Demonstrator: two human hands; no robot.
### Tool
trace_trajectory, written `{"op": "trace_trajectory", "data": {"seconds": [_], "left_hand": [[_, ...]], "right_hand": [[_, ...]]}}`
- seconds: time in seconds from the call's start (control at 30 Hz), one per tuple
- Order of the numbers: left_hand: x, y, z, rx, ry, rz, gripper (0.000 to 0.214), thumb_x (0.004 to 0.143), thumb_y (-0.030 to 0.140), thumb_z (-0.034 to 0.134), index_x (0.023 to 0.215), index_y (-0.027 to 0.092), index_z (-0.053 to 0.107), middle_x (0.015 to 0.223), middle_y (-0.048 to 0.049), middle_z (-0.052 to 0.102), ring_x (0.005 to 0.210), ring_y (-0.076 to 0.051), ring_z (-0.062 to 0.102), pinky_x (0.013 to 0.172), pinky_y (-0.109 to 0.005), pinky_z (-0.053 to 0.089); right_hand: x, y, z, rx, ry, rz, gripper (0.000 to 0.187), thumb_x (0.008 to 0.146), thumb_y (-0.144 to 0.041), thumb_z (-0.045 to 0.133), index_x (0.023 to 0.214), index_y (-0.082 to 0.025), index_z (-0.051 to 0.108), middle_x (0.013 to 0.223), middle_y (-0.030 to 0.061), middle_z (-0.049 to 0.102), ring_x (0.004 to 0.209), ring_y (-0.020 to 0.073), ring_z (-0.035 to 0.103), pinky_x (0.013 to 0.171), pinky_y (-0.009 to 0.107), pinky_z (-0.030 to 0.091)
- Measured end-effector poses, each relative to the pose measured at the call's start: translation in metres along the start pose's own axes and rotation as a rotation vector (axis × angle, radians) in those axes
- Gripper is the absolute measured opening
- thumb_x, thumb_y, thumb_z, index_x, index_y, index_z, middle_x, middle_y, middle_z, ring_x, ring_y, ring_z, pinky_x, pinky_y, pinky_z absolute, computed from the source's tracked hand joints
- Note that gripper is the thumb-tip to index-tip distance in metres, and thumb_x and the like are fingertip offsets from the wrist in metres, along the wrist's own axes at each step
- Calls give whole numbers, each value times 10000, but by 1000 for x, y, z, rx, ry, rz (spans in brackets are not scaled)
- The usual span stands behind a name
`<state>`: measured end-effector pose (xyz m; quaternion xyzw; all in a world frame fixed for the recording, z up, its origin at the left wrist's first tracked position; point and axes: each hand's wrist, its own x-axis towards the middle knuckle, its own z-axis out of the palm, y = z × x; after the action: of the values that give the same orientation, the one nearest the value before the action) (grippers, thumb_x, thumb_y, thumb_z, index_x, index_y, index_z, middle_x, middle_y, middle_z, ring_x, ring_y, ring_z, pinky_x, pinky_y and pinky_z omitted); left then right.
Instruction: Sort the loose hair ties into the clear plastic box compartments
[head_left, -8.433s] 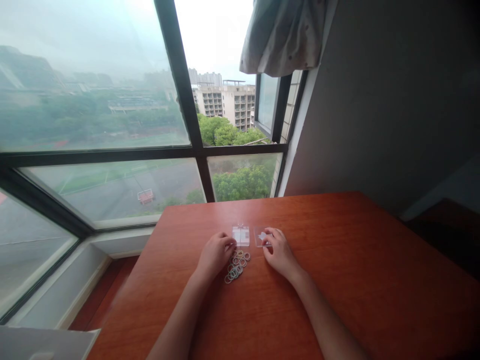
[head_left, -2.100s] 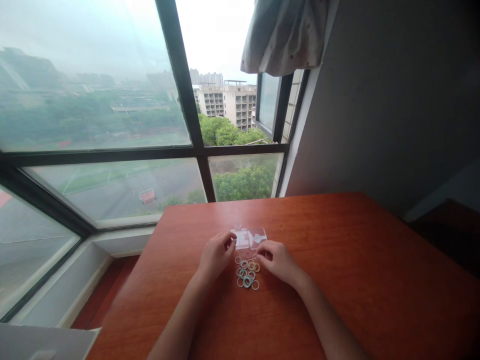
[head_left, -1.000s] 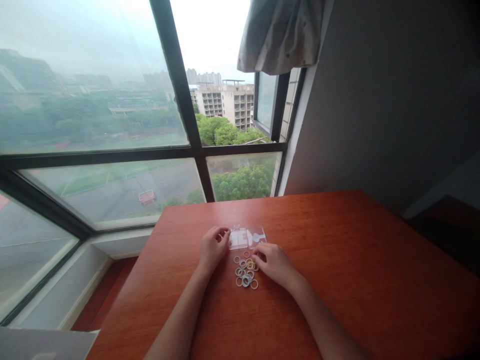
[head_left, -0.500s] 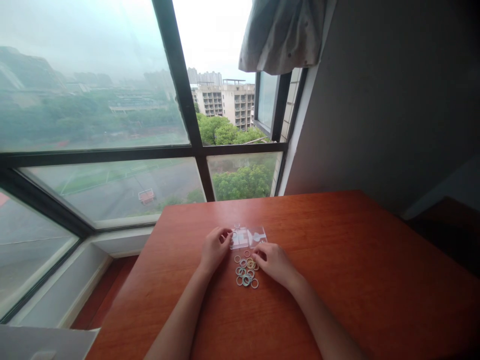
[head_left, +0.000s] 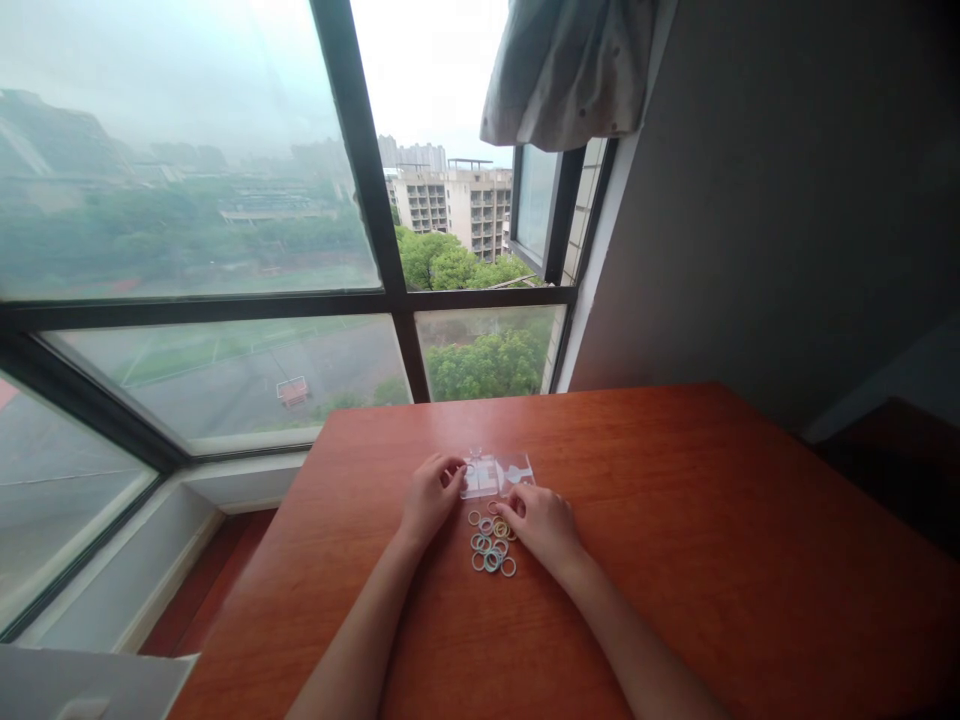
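A small clear plastic box (head_left: 480, 478) lies on the table, its transparent lid (head_left: 517, 466) folded out to the right. My left hand (head_left: 433, 492) has its fingers closed at the box's left edge. Just in front of the box is a pale pink ring (head_left: 493, 508). My right hand (head_left: 541, 520) brings thumb and forefinger together at that ring's right side. Several more hair-tie-like rings (head_left: 487, 544), grey, greenish and white, lie in a loose cluster between my forearms. A few yellow rings (head_left: 501, 528) sit beside my right fingertips.
The reddish-brown wooden table (head_left: 645, 460) extends under both arms. Beyond its far edge stand dark-framed windows (head_left: 397, 300), with one pane swung outward. A curtain (head_left: 570, 80) hangs above, and a grey wall (head_left: 750, 220) rises at the right.
My right hand has shifted slightly left, its fingertips moving from beside the yellow rings to the pale pink ring. My left hand stays at the box.
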<state>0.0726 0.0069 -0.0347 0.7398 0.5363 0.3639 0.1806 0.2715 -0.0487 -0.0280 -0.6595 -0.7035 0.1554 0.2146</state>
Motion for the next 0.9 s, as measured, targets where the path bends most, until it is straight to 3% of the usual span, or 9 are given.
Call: {"op": "trace_trajectory", "data": {"seconds": [0.23, 0.47, 0.63, 0.9], "left_hand": [[0, -2, 1, -54, 37, -28, 175, 854, 296, 538, 929, 175, 639, 783, -20, 633, 626, -128, 567, 625, -248, 458], [0, 0, -1, -66, 71, -42, 181, 864, 305, 529, 915, 176, 645, 786, -23, 637, 629, -127, 572, 622, -243, 463], [-1, 9, -7, -67, 84, -18, 177, 871, 298, 524, 912, 173, 642, 785, -26, 628, 632, -125, 563, 618, -238, 452], [-15, 47, -9, -50, -127, 163, 155, 892, 263, 505, 874, 193, 642, 765, -9, 583, 608, -103, 497, 594, -214, 410]], "right_hand": [[0, 5, -5, 57, -52, -32, 47, 815, -312, 660, 824, -271, 680, 720, -40, 700, 683, 147, 628, 560, 233, 309], [1, 12, 1, 156, -12, -172, 95, 819, -237, 636, 849, -276, 717, 813, -15, 722, 753, 161, 640, 651, 236, 389], [3, 12, 3, 260, 46, -196, 102, 817, -218, 609, 793, -236, 707, 706, -5, 690, 649, 153, 608, 638, 240, 402], [4, 9, -1, 437, 154, -150, 149, 834, -281, 581, 751, -189, 663, 601, -7, 615, 547, 138, 545, 550, 228, 374]]}}
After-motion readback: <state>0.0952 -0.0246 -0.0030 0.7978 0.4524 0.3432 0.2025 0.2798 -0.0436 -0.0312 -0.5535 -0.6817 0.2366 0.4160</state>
